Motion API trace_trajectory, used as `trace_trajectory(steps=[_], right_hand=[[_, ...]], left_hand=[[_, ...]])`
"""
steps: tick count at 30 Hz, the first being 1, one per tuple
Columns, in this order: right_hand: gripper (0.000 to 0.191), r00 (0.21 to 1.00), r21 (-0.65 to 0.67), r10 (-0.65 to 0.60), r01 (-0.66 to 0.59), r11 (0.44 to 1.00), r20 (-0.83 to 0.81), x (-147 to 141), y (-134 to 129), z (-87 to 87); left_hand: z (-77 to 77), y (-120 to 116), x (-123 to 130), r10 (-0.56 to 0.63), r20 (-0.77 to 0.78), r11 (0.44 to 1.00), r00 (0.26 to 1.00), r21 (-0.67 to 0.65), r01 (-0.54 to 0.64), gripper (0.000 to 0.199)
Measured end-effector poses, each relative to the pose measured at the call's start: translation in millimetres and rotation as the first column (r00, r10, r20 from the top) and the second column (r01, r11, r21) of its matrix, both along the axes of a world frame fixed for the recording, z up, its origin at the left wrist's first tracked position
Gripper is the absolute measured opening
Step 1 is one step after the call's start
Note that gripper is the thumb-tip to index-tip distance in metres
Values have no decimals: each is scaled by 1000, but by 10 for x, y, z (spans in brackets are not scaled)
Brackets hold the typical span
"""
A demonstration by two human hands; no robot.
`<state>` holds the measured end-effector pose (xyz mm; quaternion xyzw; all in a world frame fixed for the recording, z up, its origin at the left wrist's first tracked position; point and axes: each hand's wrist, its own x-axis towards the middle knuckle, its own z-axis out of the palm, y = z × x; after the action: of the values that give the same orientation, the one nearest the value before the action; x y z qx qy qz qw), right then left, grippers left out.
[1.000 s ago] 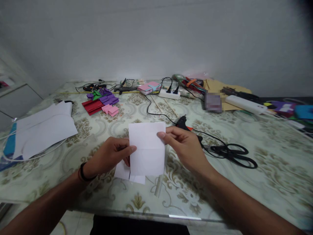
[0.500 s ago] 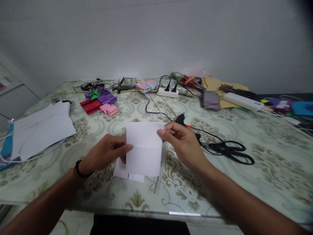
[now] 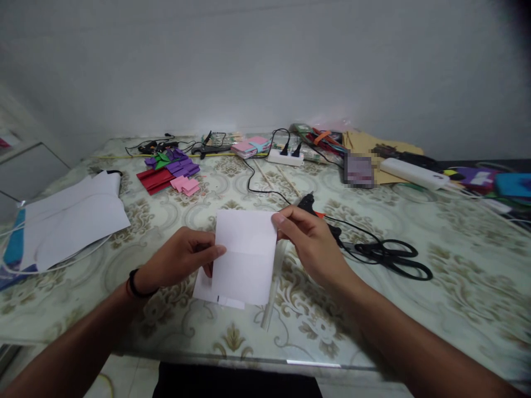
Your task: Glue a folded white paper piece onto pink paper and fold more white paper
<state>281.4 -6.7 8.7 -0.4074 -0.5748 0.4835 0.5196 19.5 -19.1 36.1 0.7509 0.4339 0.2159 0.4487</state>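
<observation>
A white paper sheet (image 3: 244, 265) with a faint crease across it is held up over the table. My left hand (image 3: 185, 258) pinches its left edge, thumb in front, other fingers behind. At the upper right corner my right hand (image 3: 311, 237) pinches the same sheet between thumb and fingers. Beneath it, partly covered, lies another white paper piece (image 3: 203, 288) with a small dark mark beside it. A black glue gun (image 3: 307, 203) rests just beyond my right hand, and black-handled scissors (image 3: 390, 257) lie to the right of it.
White sheets (image 3: 77, 221) lie at the left. Folded red paper (image 3: 155, 179), purple paper (image 3: 182, 166) and pink paper (image 3: 185, 185) are behind my left hand. A power strip (image 3: 286, 157) with cables, and a white device (image 3: 415, 173), stand farther back.
The sheet has tilted slightly, its lower edge shifting a little down and left. My right thumb has moved slightly up and right at the corner. Both hands keep their hold.
</observation>
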Motion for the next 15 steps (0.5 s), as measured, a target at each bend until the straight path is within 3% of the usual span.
trace_trajectory(steps=[9,15], right_hand=[[26,999,64,3,-6,998,49,27,2,1],[45,972,19,49,-55,998,230,17,-2,30]], left_hand=[[25,-4,-19,-12,14,1000,1000,0,12,41],[13,13,-19,18,28,1000,999,15,-18,42]])
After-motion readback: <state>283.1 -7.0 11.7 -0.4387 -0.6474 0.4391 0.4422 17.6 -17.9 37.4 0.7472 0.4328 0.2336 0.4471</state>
